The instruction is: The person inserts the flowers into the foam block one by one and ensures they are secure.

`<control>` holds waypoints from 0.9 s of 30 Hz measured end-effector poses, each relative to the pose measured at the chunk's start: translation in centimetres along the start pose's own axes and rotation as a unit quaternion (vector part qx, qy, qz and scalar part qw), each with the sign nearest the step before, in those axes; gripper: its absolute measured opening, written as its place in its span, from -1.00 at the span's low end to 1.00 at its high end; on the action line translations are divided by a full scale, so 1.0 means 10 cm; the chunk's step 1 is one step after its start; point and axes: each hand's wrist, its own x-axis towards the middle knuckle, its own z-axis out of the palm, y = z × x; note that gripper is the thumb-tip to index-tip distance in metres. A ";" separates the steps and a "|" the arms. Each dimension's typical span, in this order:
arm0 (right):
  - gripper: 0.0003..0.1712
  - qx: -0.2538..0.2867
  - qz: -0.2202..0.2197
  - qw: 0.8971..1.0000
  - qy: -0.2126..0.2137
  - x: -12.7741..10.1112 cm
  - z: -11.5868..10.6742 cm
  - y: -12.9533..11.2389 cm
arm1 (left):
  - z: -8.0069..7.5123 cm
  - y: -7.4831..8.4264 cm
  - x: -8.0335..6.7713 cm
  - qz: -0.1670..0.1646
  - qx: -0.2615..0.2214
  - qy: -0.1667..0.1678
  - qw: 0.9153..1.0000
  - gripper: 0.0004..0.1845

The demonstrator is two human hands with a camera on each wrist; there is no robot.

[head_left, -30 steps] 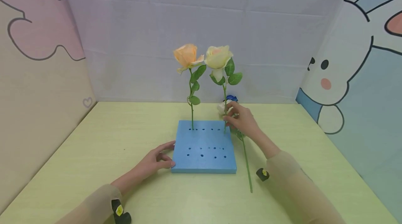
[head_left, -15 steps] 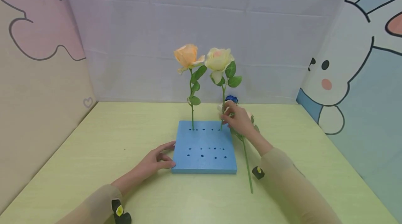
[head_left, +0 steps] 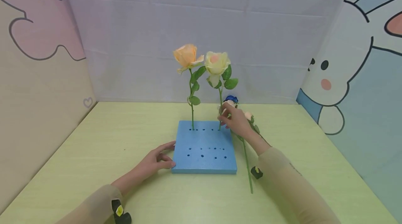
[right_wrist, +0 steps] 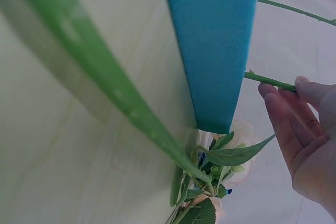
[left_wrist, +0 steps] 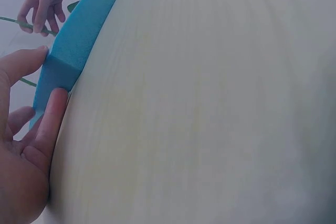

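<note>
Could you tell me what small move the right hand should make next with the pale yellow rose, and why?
Probably press the stem a little deeper, then let go. The right hand pinches the pale yellow rose low on its stem, whose foot already sits in a back-row hole of the blue foam block. The rose leans slightly, and the left hand steadies the block's edge.

The table is overlooked from the head camera, forward and down. The blue foam block (head_left: 204, 150) is seen very close, apparently sideways, from both wrist cameras, shared by all views.
</note>
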 end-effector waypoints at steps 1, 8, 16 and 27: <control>-0.85 0.001 0.000 1.000 -0.002 0.00 0.00 0.00 | 0.00 -0.01 0.00 -0.001 0.000 0.001 1.000 -0.19; -0.78 0.021 0.011 0.999 -0.029 -0.02 -0.03 -0.04 | 0.00 -0.02 0.01 0.000 -0.002 -0.001 1.000 -0.19; -0.76 0.016 0.009 0.999 -0.040 -0.03 -0.04 -0.04 | -0.01 -0.03 0.02 0.000 0.000 -0.001 1.000 -0.18; -0.84 0.014 0.008 0.999 -0.047 -0.02 -0.02 -0.03 | 0.00 -0.02 0.01 0.002 0.002 0.003 1.000 -0.19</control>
